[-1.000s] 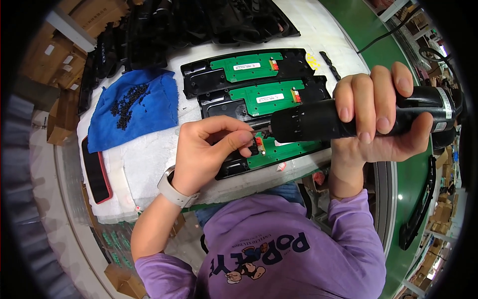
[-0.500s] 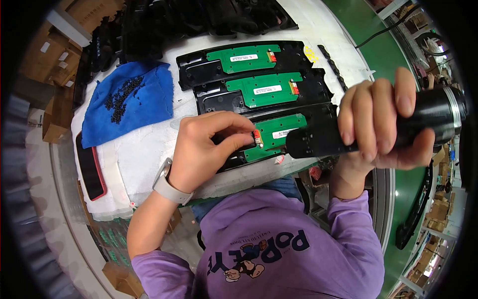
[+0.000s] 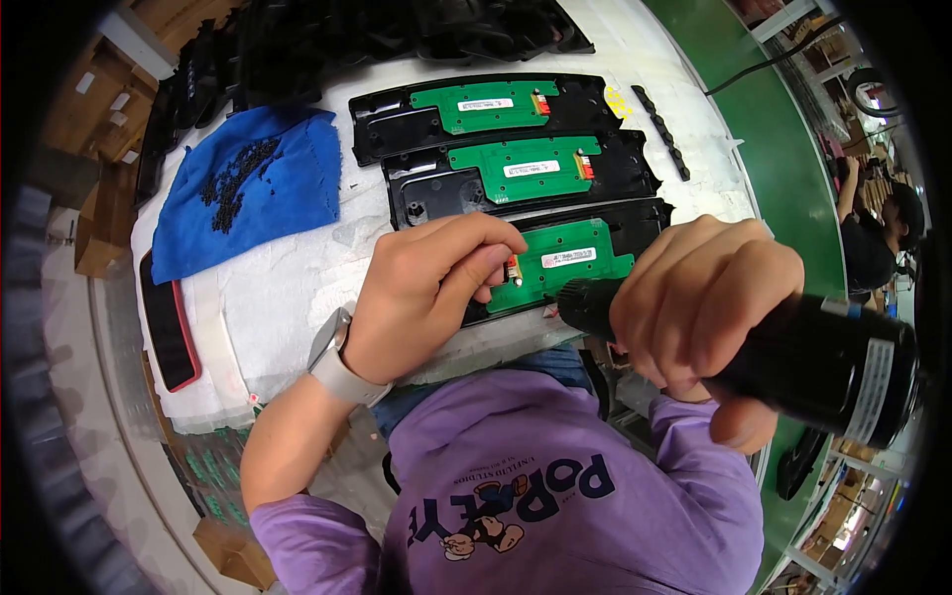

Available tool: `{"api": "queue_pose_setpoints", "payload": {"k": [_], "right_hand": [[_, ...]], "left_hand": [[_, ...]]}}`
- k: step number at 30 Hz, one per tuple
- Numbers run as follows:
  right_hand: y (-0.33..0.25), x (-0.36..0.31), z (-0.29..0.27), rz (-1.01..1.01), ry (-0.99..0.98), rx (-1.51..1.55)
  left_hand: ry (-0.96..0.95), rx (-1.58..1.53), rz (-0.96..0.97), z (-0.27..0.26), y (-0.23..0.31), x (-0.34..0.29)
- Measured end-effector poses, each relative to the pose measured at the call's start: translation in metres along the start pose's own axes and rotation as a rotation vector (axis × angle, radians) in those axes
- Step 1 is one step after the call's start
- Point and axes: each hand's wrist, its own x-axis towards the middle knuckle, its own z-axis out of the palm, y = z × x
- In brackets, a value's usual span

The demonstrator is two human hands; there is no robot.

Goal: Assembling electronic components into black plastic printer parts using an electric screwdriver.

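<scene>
My right hand (image 3: 704,307) is wrapped round a black electric screwdriver (image 3: 833,367). Its nose points left, with the tip by the lower edge of the nearest green circuit board (image 3: 570,256). That board lies in a black plastic panel (image 3: 643,220). My left hand (image 3: 421,288) has thumb and fingers pinched together beside the small red-and-white connector (image 3: 513,270) at the board's left end. Whatever is between those fingertips is too small or hidden. Beyond lie a middle circuit board (image 3: 526,169) and a far circuit board (image 3: 478,106), each in its own black panel.
Small dark screws (image 3: 238,183) are heaped on a blue cloth (image 3: 307,169) at left, above a red-edged phone (image 3: 171,332). Several black plastic parts (image 3: 397,35) crowd the back. A black twisted strip (image 3: 661,132) lies right; another person (image 3: 883,223) is farther off.
The screwdriver's rear end has swung toward me, and my right fingers have closed further round it. My left hand still pinches by the connector. A person has come into view at right.
</scene>
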Motion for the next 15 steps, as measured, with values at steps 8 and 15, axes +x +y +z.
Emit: {"api": "queue_pose_setpoints", "payload": {"k": [8,15], "right_hand": [[0.001,0.003,0.014,0.004,0.049,-0.104],[0.007,0.003,-0.012,-0.064,0.09,0.085]], "left_hand": [[-0.043,0.029,-0.11,-0.003,-0.002,0.0],[0.074,-0.015,-0.036,-0.002,-0.008,-0.002]]}}
